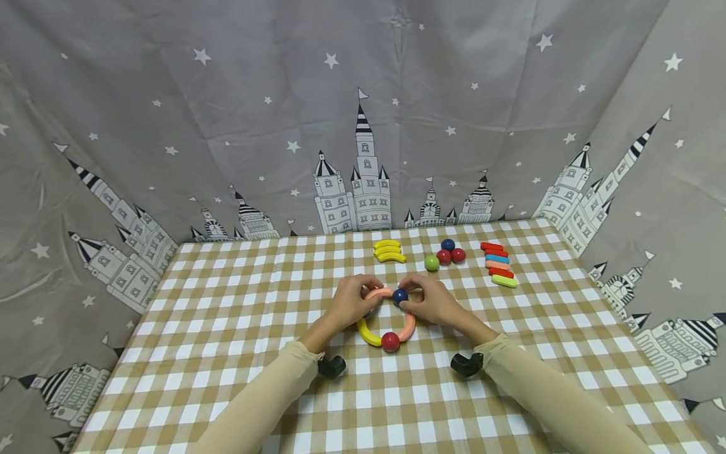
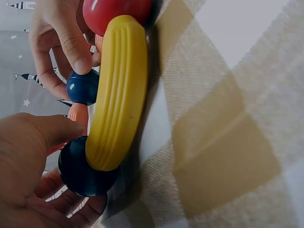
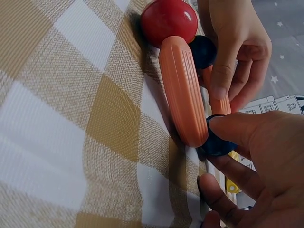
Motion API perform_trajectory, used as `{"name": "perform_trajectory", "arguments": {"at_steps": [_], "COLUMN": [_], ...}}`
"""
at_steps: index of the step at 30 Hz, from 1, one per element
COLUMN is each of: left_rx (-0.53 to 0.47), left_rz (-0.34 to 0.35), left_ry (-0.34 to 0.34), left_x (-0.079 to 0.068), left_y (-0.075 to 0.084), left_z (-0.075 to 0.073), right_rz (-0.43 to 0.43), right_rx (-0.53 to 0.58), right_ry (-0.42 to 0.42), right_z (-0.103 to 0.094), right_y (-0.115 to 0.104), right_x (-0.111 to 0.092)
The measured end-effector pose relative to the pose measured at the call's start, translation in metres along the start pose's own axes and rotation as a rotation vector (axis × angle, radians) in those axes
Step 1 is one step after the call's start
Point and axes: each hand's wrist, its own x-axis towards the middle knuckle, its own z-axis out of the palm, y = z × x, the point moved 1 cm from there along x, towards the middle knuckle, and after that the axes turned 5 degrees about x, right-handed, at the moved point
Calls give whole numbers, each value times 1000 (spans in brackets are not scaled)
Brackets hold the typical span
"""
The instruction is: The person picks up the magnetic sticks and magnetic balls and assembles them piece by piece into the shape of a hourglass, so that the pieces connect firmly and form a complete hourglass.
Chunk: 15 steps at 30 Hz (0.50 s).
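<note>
A ring of curved bars and balls lies on the checkered cloth in front of me. A red ball (image 1: pixel 390 342) sits at its near side, between a yellow curved bar (image 2: pixel 118 90) and a salmon curved bar (image 3: pixel 182 90). Around the far salmon curved bar (image 1: pixel 379 293), my left hand (image 1: pixel 350 301) pinches with thumb and fingers, beside a dark blue ball (image 2: pixel 80 173) at the ring's left. My right hand (image 1: pixel 433 302) holds another dark blue ball (image 1: pixel 400 296) between thumb and fingers, at the far bar's right end. In the head view the left blue ball is mostly hidden.
Beyond the hands lie several yellow curved bars (image 1: pixel 389 251). To their right is a cluster with a green ball (image 1: pixel 432 263), red balls (image 1: pixel 458 255) and a blue ball (image 1: pixel 448 244). Further right, short coloured bars (image 1: pixel 498 259) form a column. A grey castle-print curtain (image 1: pixel 255 126) hangs behind.
</note>
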Motion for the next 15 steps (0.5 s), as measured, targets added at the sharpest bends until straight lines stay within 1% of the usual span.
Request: {"name": "perform_trajectory", "arguments": {"at_steps": [5,8,12,15], "left_rx": [33,52,75,96], "left_rz": [-11,-12,-9,-4], "left_ry": [-44,-50,-43,-22], "left_x": [5,6,6,5], "left_y": [1,2,1,0], "left_z": [2,2,2,1], "right_rz": [-5,3,32,89], "right_rx": [-7,-14,-26,-14], "right_ry": [0,0,-4,-16], "right_z": [0,0,-5,-10], "right_y": [0,-1,-5,-9], "right_x": [0,-3,-9,-15]}}
